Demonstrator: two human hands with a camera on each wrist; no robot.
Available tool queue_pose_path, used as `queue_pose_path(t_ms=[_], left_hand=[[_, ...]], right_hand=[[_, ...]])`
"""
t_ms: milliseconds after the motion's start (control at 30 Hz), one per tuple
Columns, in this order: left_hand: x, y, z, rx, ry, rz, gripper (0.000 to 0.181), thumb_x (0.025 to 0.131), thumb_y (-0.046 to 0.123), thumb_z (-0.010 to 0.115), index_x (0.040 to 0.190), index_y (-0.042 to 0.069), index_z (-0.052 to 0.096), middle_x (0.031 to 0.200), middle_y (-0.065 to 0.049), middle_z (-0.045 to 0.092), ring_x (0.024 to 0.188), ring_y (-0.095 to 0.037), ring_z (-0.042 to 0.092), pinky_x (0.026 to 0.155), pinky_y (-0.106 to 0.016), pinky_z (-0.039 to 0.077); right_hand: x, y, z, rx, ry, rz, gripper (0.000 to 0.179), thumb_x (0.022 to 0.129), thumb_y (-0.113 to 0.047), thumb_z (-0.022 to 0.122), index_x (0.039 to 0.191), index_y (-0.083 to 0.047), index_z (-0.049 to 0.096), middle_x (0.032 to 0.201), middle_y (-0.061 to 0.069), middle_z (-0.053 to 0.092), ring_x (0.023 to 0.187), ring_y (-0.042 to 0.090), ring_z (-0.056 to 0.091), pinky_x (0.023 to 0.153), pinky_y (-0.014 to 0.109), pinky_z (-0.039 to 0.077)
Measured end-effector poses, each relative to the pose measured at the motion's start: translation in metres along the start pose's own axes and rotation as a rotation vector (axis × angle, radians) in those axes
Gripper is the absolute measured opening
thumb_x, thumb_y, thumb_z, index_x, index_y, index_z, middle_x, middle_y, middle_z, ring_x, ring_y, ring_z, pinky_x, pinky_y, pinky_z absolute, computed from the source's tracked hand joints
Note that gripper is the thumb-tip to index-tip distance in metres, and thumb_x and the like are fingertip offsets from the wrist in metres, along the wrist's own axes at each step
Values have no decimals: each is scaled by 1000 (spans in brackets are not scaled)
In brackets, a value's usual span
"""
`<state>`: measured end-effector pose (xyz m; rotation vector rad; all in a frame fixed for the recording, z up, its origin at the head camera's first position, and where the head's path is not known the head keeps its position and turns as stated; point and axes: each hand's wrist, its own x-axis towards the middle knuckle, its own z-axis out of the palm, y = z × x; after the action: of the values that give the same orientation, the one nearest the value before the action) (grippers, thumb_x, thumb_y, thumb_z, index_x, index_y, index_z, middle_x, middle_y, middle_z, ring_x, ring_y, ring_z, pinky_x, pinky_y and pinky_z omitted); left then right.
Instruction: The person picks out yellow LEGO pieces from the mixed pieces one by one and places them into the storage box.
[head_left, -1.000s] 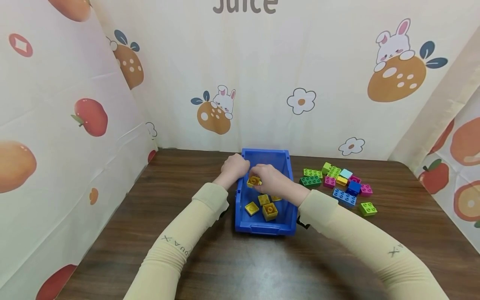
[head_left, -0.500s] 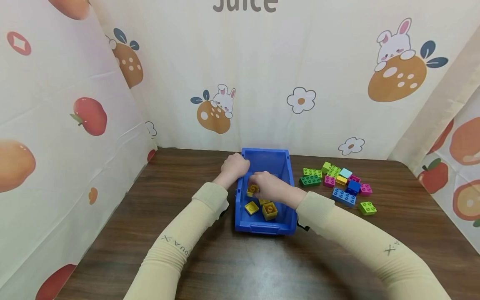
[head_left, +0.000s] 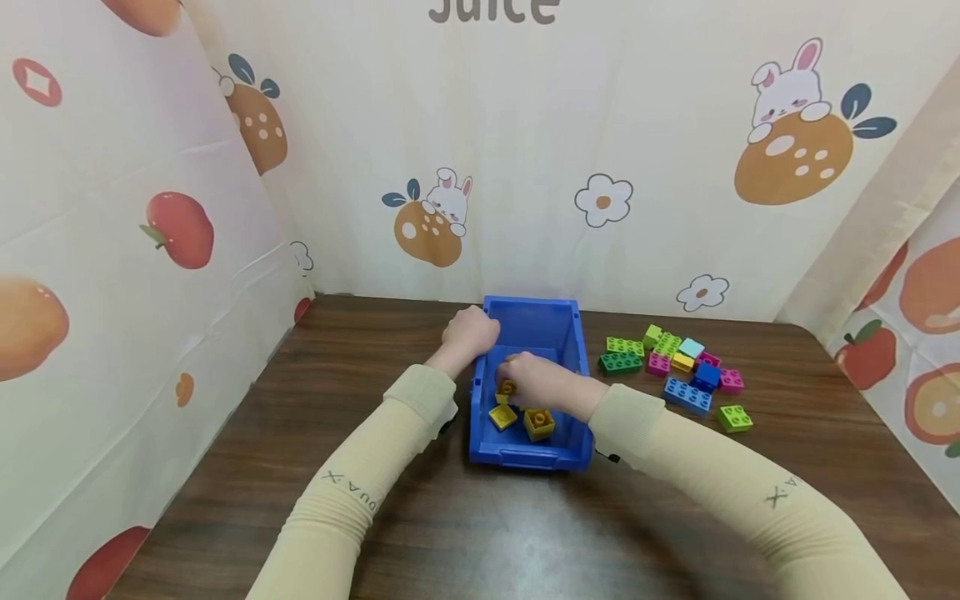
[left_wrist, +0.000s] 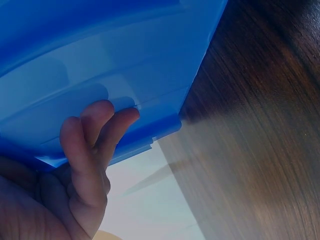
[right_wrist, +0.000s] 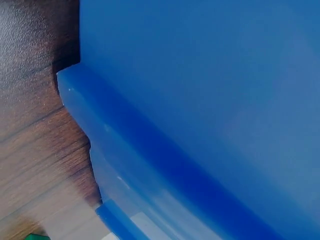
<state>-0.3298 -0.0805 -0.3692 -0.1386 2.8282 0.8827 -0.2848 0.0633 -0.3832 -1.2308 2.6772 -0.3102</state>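
Note:
A blue plastic bin (head_left: pixel 529 457) stands near the back of the table, and my left hand (head_left: pixel 470 332) grips its left rim. In the left wrist view, that hand's fingers (left_wrist: pixel 82 145) bend against the bin's outer wall (left_wrist: pixel 150 75). Down inside the bin, my right hand (head_left: pixel 534 379) holds a yellow toy brick (head_left: pixel 507 388), partly covered by its fingers. Nearer the front of the bin lie a flat yellow brick (head_left: pixel 503 417) and a taller yellow brick (head_left: pixel 538 423). Only the bin's wall (right_wrist: pixel 210 75) fills the right wrist view; the right hand is out of it.
To the right of the bin, loose toy bricks lie on the dark wooden table (head_left: pixel 480 542). Among them are a dark green brick (head_left: pixel 621 362), a long blue brick (head_left: pixel 687 395) and a lime brick (head_left: pixel 735 418). A printed curtain (head_left: pixel 525 125) hangs behind the table.
My right hand has gone lower and slightly toward the front of the bin with the yellow toy brick, now covering the bricks beneath it. The left hand stays at the rim.

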Motion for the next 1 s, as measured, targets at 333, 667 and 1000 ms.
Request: queue_pose_path(t_ms=[333, 667, 1000], left_hand=[[0, -1, -1, -2, 1, -2, 38, 96, 27, 43, 61, 11, 41, 50, 0, 34, 39, -14, 40, 37, -25, 31], [-1, 1, -2, -11, 4, -3, 38, 96, 27, 42, 62, 10, 42, 51, -1, 34, 39, -14, 41, 37, -25, 32], [0, 0, -1, 5, -4, -6, 38, 96, 28, 42, 62, 11, 43, 50, 0, 35, 39, -14, 44, 37, -25, 33]], right_hand=[[3, -4, 2, -89, -49, -7, 22, 84, -12, 70, 106, -7, 69, 98, 6, 67, 87, 14, 65, 74, 25, 54], [3, -4, 0, -81, -64, -30, 25, 84, -17, 70, 107, -7, 67, 97, 5, 66, 84, 13, 64, 73, 25, 54], [-5, -2, -17, 19, -50, -13, 27, 86, -15, 69, 111, -6, 66, 112, 11, 65, 99, 23, 64, 83, 33, 52]])
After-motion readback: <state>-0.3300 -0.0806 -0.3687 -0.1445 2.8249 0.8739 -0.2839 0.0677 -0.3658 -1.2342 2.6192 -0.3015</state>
